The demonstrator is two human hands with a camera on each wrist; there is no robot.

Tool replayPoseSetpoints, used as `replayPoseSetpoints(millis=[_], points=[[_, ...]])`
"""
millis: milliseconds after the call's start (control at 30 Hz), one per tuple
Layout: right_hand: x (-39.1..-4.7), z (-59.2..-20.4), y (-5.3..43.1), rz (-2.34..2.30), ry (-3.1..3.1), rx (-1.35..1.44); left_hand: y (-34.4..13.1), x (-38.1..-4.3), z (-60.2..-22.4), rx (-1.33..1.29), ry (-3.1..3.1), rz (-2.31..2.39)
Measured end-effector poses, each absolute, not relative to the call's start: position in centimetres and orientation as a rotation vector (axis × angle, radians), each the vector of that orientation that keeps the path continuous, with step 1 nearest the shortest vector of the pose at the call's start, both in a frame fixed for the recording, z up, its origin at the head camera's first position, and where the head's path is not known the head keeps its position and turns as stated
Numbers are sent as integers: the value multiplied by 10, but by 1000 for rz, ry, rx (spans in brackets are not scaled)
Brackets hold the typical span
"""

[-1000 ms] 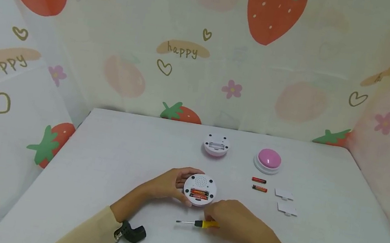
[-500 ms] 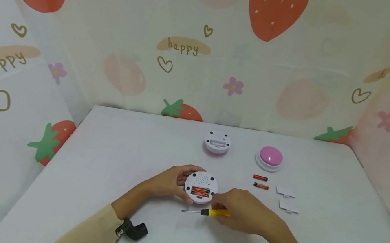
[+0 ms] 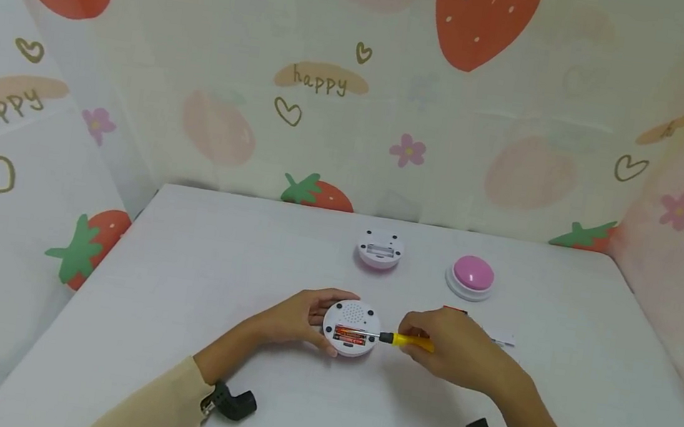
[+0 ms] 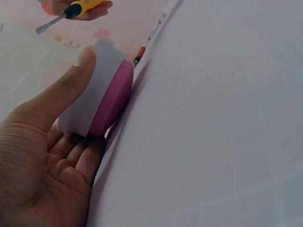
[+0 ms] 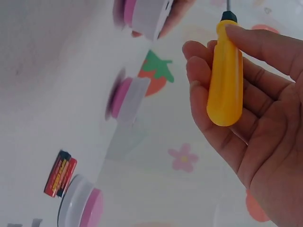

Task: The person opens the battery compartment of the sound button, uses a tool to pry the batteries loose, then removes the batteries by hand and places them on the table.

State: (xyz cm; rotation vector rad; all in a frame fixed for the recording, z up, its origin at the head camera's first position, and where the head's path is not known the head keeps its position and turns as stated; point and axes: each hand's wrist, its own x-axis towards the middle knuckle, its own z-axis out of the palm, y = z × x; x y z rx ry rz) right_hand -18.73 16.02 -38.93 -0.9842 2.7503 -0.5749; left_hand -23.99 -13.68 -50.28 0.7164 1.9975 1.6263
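A round white push button (image 3: 355, 310) with a pink dome (image 4: 112, 98) lies upside down on the table. Its open battery compartment shows two red-orange batteries (image 3: 349, 340) side by side. My left hand (image 3: 294, 322) grips the rim from the left, thumb at the near side and fingers at the far side. My right hand (image 3: 468, 349) holds a screwdriver (image 5: 226, 80) by its yellow handle, thumb against fingers. In the head view the shaft points left across the compartment. The left wrist view shows the flat tip in the air, apart from the push button.
Behind stands another upside-down push button (image 3: 379, 251) with a bare battery compartment. A pink-topped push button (image 3: 472, 274) sits upright at the back right. Loose batteries (image 5: 60, 174) and a white battery cover (image 3: 502, 337) are partly hidden behind my right hand in the head view.
My right hand has moved up and to the right with the screwdriver, whose shaft has gone from in front of the push button to over its batteries. The left hand keeps its grip.
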Motion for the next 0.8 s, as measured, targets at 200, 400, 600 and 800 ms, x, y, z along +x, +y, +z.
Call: replayPoseSetpoints(millis=[200,400,600,800], points=[[-193,-387,169,-582,2808,-939,-137,-240,-502,699,1993,1627],[-193,-387,172,-592,2887,-981,-136,-239,-501,688,2000,1621],[-192,-390,171,-588,2936,-1053,-136,-239,-502,687,1988,1627],[-190,-388,166,-617,2952,-1073,-136,-239,-501,702,1977,1641]])
